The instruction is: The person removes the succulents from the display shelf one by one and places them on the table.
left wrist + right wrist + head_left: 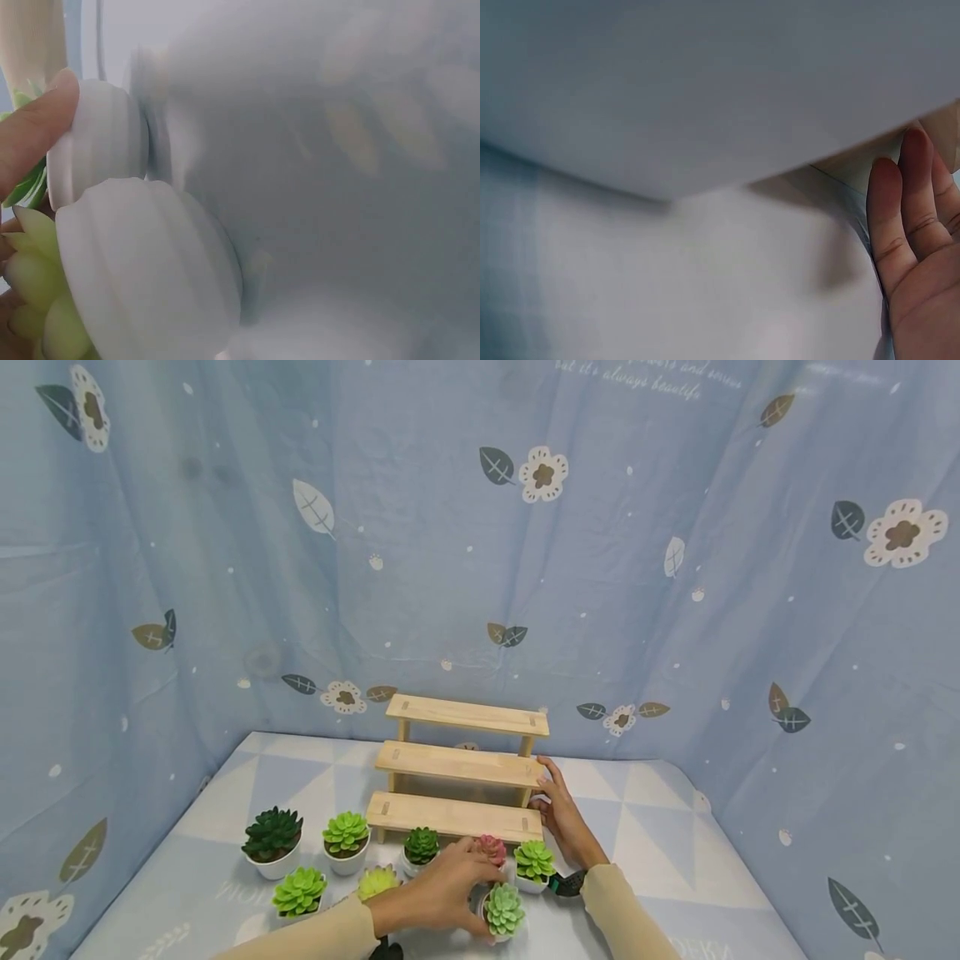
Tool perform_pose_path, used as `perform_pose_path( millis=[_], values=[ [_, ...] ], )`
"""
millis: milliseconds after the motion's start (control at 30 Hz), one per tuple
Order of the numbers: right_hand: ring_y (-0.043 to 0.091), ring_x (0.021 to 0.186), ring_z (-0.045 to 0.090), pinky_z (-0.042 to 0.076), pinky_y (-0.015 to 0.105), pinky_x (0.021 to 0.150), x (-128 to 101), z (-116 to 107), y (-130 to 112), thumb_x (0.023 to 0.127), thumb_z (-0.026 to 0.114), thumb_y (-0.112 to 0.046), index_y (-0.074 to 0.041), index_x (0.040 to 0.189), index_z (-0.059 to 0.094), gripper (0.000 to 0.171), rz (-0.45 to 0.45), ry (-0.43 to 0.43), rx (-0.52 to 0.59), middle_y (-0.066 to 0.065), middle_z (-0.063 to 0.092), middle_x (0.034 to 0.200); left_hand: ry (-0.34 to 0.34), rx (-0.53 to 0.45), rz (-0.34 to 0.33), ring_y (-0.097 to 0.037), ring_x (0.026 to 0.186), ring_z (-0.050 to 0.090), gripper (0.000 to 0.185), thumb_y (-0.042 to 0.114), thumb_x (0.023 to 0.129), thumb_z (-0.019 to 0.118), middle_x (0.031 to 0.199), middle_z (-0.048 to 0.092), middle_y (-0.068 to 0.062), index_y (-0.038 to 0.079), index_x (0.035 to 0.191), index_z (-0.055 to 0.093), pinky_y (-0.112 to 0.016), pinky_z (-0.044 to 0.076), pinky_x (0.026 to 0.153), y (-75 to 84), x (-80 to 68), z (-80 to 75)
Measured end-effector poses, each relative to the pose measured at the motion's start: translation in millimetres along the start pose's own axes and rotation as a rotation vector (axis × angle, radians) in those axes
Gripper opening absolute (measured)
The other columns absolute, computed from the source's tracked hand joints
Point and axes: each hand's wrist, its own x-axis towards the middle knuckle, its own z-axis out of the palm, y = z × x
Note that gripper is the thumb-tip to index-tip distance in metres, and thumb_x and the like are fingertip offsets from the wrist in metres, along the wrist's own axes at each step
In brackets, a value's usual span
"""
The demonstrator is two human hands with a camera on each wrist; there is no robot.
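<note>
In the head view a three-tier wooden stand (457, 764) stands on the cloth-covered table. My left hand (442, 889) holds a small pale green potted succulent (503, 908) in front of the stand, thumb at the pot's near side. The left wrist view has a finger (34, 135) against a white ribbed pot (109, 139). My right hand (566, 822) touches the stand's right side, its fingers extended; the right wrist view has these fingers (889, 202) at the wood. A pink succulent (491, 850) lies beyond my left fingers, its pot hidden. Beside it is a bright green potted succulent (534, 862).
Left of my left hand are a dark green potted succulent (273, 839), bright green ones (346, 835) and a yellow-green one (377, 882). A small dark green one (422, 846) stands before the lowest tier. A blue patterned curtain (450, 568) hangs behind the table.
</note>
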Motion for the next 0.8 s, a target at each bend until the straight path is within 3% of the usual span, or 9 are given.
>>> perform_pose_path(
  millis=[333, 600, 800],
  values=[
    [0.032, 0.103, 0.061, 0.055, 0.049, 0.085, -1.7, 0.9, -0.2, 0.106, 0.049, -0.056, -0.058, 0.15, 0.031, 0.049, 0.017, 0.011, -0.017, 0.018, 0.046, 0.141, 0.012, 0.011, -0.065, 0.0, 0.089, 0.041, 0.062, 0.054, 0.07, 0.092, 0.118, 0.066, 0.019, 0.028, 0.124, 0.074, -0.022, 0.037, 0.073, 4.3, 0.8, -1.0],
    [0.026, 0.093, 0.06, 0.056, 0.049, 0.081, 1.2, -1.9, 0.1, 0.108, 0.045, -0.053, -0.051, 0.155, 0.027, 0.051, -0.001, 0.001, -0.018, 0.024, 0.044, 0.14, 0.026, -0.035, -0.089, 0.001, 0.086, 0.042, 0.064, 0.049, 0.068, 0.094, 0.106, 0.066, 0.024, 0.026, 0.124, 0.073, -0.021, 0.039, 0.073, 4.1, 3.0, -1.7],
    [0.029, 0.098, 0.061, 0.056, 0.049, 0.084, 0.4, -0.6, 1.3, 0.108, 0.045, -0.053, -0.049, 0.157, 0.025, 0.052, -0.002, -0.002, -0.025, 0.021, 0.044, 0.142, 0.031, -0.063, -0.115, 0.0, 0.086, 0.043, 0.062, 0.046, 0.067, 0.095, 0.098, 0.063, 0.026, 0.029, 0.122, 0.072, -0.02, 0.041, 0.073, 3.3, 3.5, 0.5]
  ],
)
